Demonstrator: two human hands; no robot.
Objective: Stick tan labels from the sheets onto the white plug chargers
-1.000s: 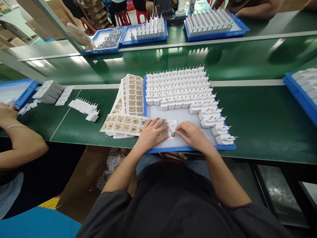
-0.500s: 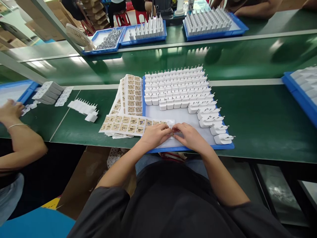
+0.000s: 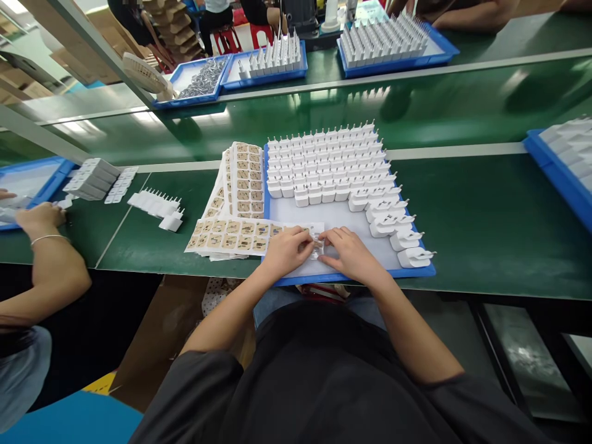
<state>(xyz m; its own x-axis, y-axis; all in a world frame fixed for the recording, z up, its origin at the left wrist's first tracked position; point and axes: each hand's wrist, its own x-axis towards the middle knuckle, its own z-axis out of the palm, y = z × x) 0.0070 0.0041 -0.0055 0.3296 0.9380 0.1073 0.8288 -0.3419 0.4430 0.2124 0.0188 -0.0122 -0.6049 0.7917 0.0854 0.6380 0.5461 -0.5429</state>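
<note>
A blue tray point(image 3: 351, 275) lies on the green bench in front of me, its far half packed with several white plug adapters point(image 3: 324, 163). More adapters lie on their sides along its right edge point(image 3: 409, 246). A label sheet point(image 3: 235, 234) with tan stickers reaches from the left onto the tray's near part. My left hand point(image 3: 285, 249) rests on the sheet's right end with fingers curled. My right hand point(image 3: 349, 253) meets it there, fingertips pinched at a small sticker on the sheet.
Stacked label sheets point(image 3: 243, 179) lie left of the tray. Loose white adapters point(image 3: 160, 206) and a grey stack point(image 3: 90, 179) sit further left, by another person's hand point(image 3: 39, 219) and blue tray point(image 3: 28, 179). Blue trays of parts line the far bench point(image 3: 388, 40); another tray point(image 3: 559, 166) sits right.
My two hands came together at the sheet's right end and now pinch there. The hand of the person on the left shifted toward the right.
</note>
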